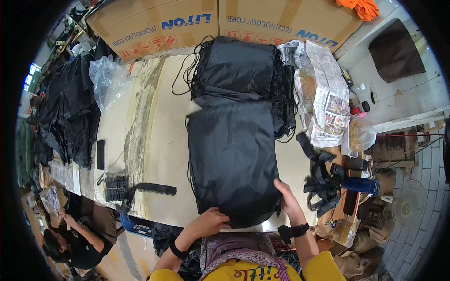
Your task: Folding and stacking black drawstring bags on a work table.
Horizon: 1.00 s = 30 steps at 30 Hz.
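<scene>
A black drawstring bag (pixel 234 154) lies flat on the pale table (pixel 171 122) in front of me, its cords running down its left side. My left hand (pixel 213 221) is closed on the bag's bottom edge, left of its middle. At the lower right side my right hand (pixel 288 199) grips the bag's edge, part of its fingers hidden by the fabric. Just beyond lies a stack of similar black bags (pixel 236 65), with cords hanging out at both sides. The top of the near bag meets this stack.
Cardboard boxes (pixel 154 28) wall off the far side. Newspaper (pixel 328 98) and black fabric scraps (pixel 323 178) lie right, near a blue cylinder (pixel 361 185). A phone (pixel 101 154), plastic bag (pixel 110 82) and piled black cloth (pixel 65 107) are left. A co-worker (pixel 77 239) sits lower left.
</scene>
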Available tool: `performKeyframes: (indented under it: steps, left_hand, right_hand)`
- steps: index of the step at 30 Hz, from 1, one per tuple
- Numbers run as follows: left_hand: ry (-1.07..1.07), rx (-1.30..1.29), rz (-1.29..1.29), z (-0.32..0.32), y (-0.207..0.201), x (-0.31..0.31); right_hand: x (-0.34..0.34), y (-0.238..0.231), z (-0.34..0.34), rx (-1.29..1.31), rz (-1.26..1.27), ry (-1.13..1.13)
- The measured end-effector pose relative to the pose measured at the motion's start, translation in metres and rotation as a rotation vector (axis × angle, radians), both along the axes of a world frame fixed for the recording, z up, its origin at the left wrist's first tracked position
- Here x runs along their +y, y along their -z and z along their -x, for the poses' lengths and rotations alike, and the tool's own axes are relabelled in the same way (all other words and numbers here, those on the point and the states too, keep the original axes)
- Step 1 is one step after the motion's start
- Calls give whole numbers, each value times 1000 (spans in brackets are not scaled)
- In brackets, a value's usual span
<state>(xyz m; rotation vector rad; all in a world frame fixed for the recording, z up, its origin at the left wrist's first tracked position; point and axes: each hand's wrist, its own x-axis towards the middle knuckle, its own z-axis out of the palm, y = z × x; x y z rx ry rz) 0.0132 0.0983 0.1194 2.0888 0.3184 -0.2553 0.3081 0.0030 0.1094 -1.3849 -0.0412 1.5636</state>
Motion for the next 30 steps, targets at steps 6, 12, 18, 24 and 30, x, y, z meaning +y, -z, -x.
performKeyframes:
  steps: [6, 12, 18, 24, 30]
  left_hand:
    - [-664, 98, -710, -23, 38, -17]
    - [-584, 124, -769, -14, 99, -47]
    - [-648, -19, -791, -9, 112, -51]
    - [-1164, -114, -883, 24, 114, -82]
    - [-1266, -156, -1047, 48, 144, -103]
  right_hand:
    - [-32, 62, 6, 8, -36, 103]
    - [-47, 68, -22, -530, -219, 511]
    - [-29, 6, 53, -1297, -952, -1065]
    - [-75, 65, 39, -1241, -595, -830]
    - [-87, 94, 41, -1335, -666, -926]
